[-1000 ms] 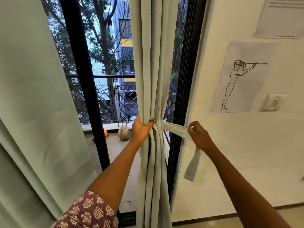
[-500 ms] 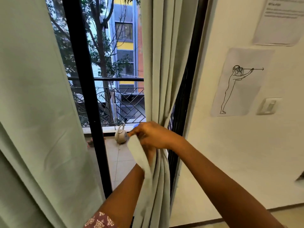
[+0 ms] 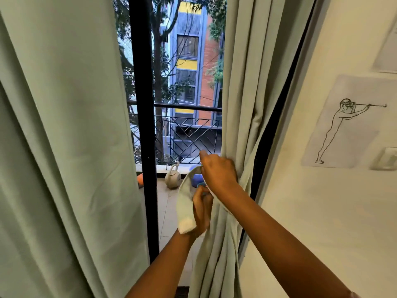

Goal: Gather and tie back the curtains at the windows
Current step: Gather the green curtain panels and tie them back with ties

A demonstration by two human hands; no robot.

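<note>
- The view has swung left since half a second ago: the wall drawing (image 3: 343,123) now sits near the right edge, and more of the black window frame (image 3: 142,125) and the balcony railing (image 3: 189,134) shows.
- The left curtain (image 3: 64,136) hangs loose and wide; the right curtain (image 3: 238,87) is bunched against the frame's right side.
- The tie-back strap (image 3: 184,203), pale green, has come round the front of that bunch; its free end now hangs lower.
- Right hand (image 3: 219,173), fingers curled, presses on the gathered folds, gripping the strap's upper part.
- Left hand (image 3: 200,209) sits just below, fingers curled round the strap's hanging end.
- No legible writing anywhere.
</note>
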